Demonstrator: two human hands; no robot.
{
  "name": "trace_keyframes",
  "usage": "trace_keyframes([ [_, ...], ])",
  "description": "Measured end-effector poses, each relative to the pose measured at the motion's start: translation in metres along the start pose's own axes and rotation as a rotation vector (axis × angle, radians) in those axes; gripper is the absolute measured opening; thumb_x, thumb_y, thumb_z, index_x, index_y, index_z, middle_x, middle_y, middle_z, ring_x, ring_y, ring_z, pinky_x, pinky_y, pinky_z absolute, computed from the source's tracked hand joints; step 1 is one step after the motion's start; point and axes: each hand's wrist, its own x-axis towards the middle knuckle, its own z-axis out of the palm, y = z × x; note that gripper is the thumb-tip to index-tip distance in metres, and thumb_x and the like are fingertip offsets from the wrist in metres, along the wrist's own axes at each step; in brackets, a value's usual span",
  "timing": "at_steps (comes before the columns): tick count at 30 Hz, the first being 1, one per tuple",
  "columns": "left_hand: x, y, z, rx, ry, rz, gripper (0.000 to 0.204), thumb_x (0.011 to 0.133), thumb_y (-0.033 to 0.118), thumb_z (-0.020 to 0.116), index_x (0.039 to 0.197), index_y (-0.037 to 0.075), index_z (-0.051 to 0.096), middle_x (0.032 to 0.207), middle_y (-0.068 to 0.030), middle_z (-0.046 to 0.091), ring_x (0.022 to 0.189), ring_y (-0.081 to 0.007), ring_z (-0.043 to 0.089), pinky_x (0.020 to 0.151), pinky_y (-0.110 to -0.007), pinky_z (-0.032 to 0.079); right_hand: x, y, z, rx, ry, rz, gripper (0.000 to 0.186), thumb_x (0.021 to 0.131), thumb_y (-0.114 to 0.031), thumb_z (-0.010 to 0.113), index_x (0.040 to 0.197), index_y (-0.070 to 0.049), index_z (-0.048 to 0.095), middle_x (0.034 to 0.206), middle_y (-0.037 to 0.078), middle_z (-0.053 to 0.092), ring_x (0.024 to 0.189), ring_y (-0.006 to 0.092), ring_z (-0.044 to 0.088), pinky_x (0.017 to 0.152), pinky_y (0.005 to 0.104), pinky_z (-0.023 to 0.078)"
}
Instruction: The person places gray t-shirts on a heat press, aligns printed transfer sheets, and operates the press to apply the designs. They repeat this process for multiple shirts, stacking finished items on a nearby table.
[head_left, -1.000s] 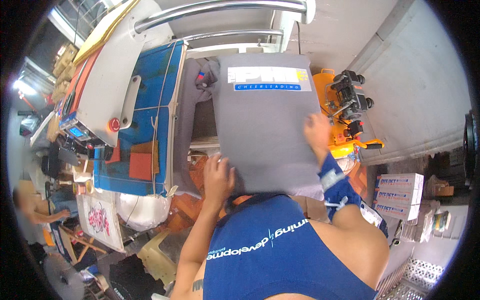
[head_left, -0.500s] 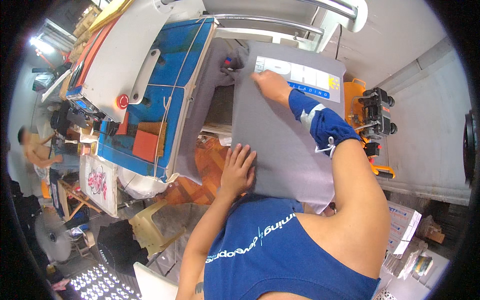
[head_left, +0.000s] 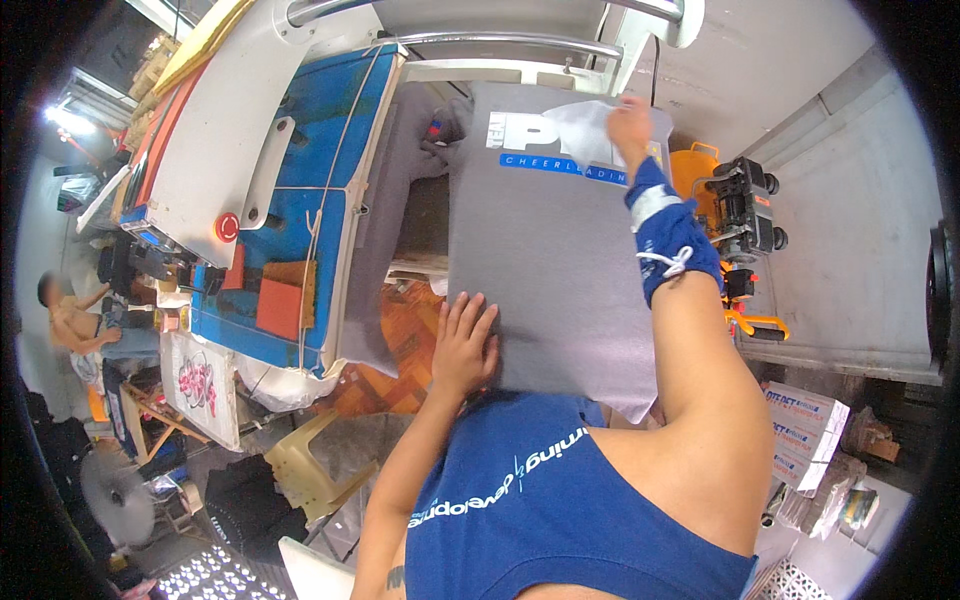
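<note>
A grey shirt (head_left: 550, 270) lies spread over the press bed in front of me, with a white, blue and yellow printed design (head_left: 530, 130) near its far end. My right hand (head_left: 630, 132), its fingers closed, grips a thin whitish transfer film (head_left: 585, 125) at the design's far right. The film is partly lifted and folded over the right part of the print; the left letters and most of the blue strip show uncovered. On the shirt's near left edge rests my left hand (head_left: 466, 345), fingers stretched out and holding nothing.
A heat press with a blue platen (head_left: 330, 150) and a red stop button (head_left: 227, 228) stands at left. Metal rails (head_left: 510, 40) cross the far side. To the right is an orange machine (head_left: 700, 175). Another person (head_left: 80, 320) sits far left, near a fan (head_left: 117, 495).
My right hand has moved rightward across the design, drawing the film off the left part of the print. My left hand stays on the shirt's edge.
</note>
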Motion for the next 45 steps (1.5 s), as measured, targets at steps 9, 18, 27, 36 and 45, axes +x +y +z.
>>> trace_keyframes([
  [9,-0.006,-0.003,-0.001,-0.01,0.015,0.004,0.054,0.082,0.014,0.069,0.135,0.012,0.058,0.146,-0.0128,0.049,0.141,-0.0367,0.039,0.118,-0.057,0.025,0.099,0.254,-0.322,-0.932,-0.049,0.011,0.036,0.091,-0.025,0.059,0.126,-0.018,0.066,0.131,0.01,0.064,0.118,0.0259,0.062,0.099,0.0388,0.049],
  [18,0.153,-0.042,-0.02,0.193,0.202,0.18,0.008,0.083,0.006,0.065,0.09,0.004,0.063,0.099,-0.0148,0.064,0.099,-0.035,0.059,0.09,-0.048,0.045,0.01,0.026,-0.312,-0.318,-0.029,-0.008,0.031,0.09,-0.019,0.064,0.118,-0.006,0.066,0.106,0.018,0.071,0.093,0.0315,0.069,0.081,0.0404,0.054],
  [27,0.297,-0.075,0.01,0.639,-0.091,0.237,0.013,0.088,0.011,0.059,0.09,0.004,0.07,0.092,-0.0122,0.071,0.091,-0.0292,0.07,0.082,-0.042,0.055,-0.256,-0.064,-0.204,-0.153,-0.471,-0.001,0.014,0.087,-0.021,0.068,0.097,-0.011,0.067,0.092,0.01,0.067,0.081,0.0325,0.068,0.069,0.0417,0.055],
  [36,0.315,-0.116,0.021,0.547,-0.008,0.061,0.015,0.09,0.014,0.057,0.088,0.004,0.069,0.091,-0.0168,0.071,0.085,-0.0326,0.071,0.077,-0.045,0.058,-0.261,-0.05,-0.193,-0.127,-0.337,-0.02,0.007,0.088,-0.02,0.067,0.093,-0.014,0.068,0.084,0.004,0.069,0.071,0.0277,0.068,0.061,0.0404,0.054],
  [45,0.212,-0.07,-0.069,-1.45,-0.199,-0.242,0.019,0.098,0.022,0.064,0.094,0.004,0.065,0.11,-0.0088,0.065,0.099,-0.0195,0.062,0.088,-0.036,0.05,-0.241,-0.086,-0.197,0.202,-0.213,0.281,0.011,0.091,-0.013,0.069,0.099,-0.005,0.07,0.073,0.005,0.066,0.064,0.0126,0.061,0.058,0.0285,0.048],
])
